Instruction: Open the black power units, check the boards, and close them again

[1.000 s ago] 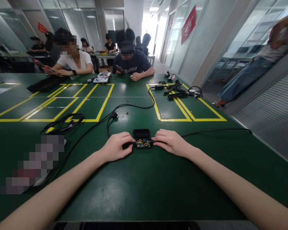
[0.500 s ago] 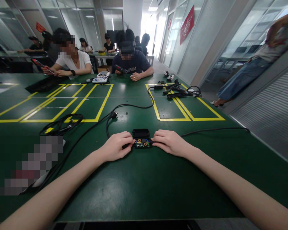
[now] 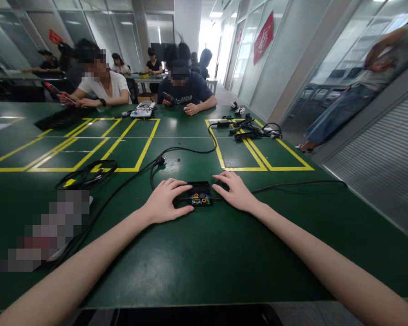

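A small opened black adapter case lies on the green table, its circuit board with coloured parts showing. Its black lid lies touching it on the far side. My left hand rests at the case's left end, fingers stretched forward and thumb spread beneath, holding nothing. My right hand lies flat at the right end, fingers extended beside the lid. A black cable runs from the case to the right.
A cable with a plug curves behind my left hand, and a coiled black cable lies further left. More adapters and cords sit in a yellow-taped box at the far right. Two people work across the table; another stands at the right.
Both hands have let go of the case's ends and slid forward, fingers now stretched out flat beside the lid. The case has shifted slightly toward the lid.
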`<state>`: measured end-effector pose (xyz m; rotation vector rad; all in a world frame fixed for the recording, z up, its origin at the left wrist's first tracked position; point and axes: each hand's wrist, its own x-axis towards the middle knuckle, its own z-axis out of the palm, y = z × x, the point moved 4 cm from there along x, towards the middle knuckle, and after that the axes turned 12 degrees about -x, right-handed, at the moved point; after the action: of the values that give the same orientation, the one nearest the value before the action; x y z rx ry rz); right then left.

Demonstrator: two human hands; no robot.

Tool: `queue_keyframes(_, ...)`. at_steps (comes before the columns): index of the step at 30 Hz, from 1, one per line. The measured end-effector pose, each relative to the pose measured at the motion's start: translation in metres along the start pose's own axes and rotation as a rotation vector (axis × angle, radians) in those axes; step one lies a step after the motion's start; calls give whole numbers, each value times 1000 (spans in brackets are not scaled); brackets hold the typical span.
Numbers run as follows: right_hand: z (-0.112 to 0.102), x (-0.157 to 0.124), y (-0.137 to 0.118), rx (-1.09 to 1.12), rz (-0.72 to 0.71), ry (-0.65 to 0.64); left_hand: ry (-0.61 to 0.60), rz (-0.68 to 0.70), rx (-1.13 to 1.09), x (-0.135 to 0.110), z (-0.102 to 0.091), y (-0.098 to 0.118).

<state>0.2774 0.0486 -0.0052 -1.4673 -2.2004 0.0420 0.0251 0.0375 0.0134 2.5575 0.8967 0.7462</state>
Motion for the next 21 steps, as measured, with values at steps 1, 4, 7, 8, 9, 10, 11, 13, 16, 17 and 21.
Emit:
queue_keyframes(1,3,1,-1,-2,10,-12,-15,6,23,0,3,0)
queue_keyframes(4,7,1,-7,85,3,-41,-28,38,61,0,8,1)
queue_keyframes(7,5,2,-9,255,53,-62,3,83,72,-1,8,2)
queue_keyframes(8,5,2,-10,323,86,-79,14,98,70,-1,7,3)
queue_keyframes(9,5,2,-10,396,119,-99,21,111,64,-2,6,3)
queue_keyframes(10,5,2,-10,471,150,-117,25,121,54,-2,5,4)
queue_keyframes(11,5,1,-11,544,176,-128,28,128,41,-2,4,4)
queue_keyframes(13,6,1,-13,665,215,-130,38,137,15,-3,2,5)
queue_keyframes(16,8,-1,-14,771,266,-136,49,138,-16,-4,1,5)
queue_keyframes(17,8,-2,-14,791,282,-148,50,134,-26,-4,1,5)
queue_keyframes(21,8,-3,-13,825,320,-184,50,117,-66,-5,0,5)
